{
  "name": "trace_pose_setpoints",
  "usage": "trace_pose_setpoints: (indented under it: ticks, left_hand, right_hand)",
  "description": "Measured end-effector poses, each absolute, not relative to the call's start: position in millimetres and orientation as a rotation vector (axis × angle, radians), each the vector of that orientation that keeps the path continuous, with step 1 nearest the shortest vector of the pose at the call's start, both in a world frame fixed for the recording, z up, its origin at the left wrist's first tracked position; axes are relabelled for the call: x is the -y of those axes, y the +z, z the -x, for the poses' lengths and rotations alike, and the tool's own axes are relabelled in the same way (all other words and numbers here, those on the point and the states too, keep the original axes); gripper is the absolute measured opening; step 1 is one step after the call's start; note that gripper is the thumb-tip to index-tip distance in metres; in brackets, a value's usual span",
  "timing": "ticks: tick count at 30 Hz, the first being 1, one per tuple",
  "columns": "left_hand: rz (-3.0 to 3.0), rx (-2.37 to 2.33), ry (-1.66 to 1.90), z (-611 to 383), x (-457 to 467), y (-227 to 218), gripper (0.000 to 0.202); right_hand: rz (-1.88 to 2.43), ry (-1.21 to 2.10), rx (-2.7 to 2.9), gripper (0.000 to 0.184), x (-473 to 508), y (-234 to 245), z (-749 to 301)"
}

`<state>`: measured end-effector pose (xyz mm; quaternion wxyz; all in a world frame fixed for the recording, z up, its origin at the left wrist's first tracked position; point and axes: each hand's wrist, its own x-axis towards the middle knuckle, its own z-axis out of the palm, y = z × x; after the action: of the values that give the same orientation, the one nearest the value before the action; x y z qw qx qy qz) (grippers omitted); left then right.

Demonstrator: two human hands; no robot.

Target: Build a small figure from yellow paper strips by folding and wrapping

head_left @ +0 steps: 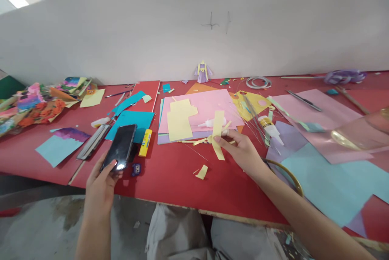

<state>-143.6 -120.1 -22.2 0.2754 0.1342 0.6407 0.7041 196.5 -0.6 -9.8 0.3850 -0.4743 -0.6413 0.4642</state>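
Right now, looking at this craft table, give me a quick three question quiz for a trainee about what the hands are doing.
1. True or false: the left hand holds a phone.
2. What does the right hand pinch? A) a yellow paper strip B) a ruler C) a glue stick
3. Fill in: the small paper doll stands at the back of the red table, against the ____.

Key:
1. True; its screen is dark.
2. A, the strip; the glue stick lies untouched beside the phone.
3. Wall.
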Motion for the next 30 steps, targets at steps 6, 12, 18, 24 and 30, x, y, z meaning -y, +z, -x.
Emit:
trace_pose_setpoints:
  ticks: [6, 12, 18, 24, 30]
  left_hand:
    - [-0.326, -1.693, 1.884, 145.7, 117.5, -20.3, 0.043]
    - [-0.354, -1.706, 1.874, 146.5, 115.6, -21.4, 0.043]
    - [-0.349, -1.707, 1.865, 142.7, 116.3, -18.3, 0.04]
    - [-0.352, -1.689, 1.903, 145.4, 122.9, -19.6, 0.033]
    - [-0.511, -2.062, 2.195, 109.8, 151.7, -37.5, 0.036]
  right_hand:
    - [1.199, 1.2, 1.649, 0.025, 0.6, -10.9, -196.5]
    - [1.222, 1.172, 1.63, 0.025, -0.4, -12.2, -196.4]
    - [1.208, 1.16, 1.661, 0.025, 0.5, -10.4, -197.3]
    - [1.207, 1.184, 1.651, 0.025, 0.4, -9.9, -196.5]
    - [1.207, 1.207, 1.638, 0.025, 0.0, -12.9, -196.4]
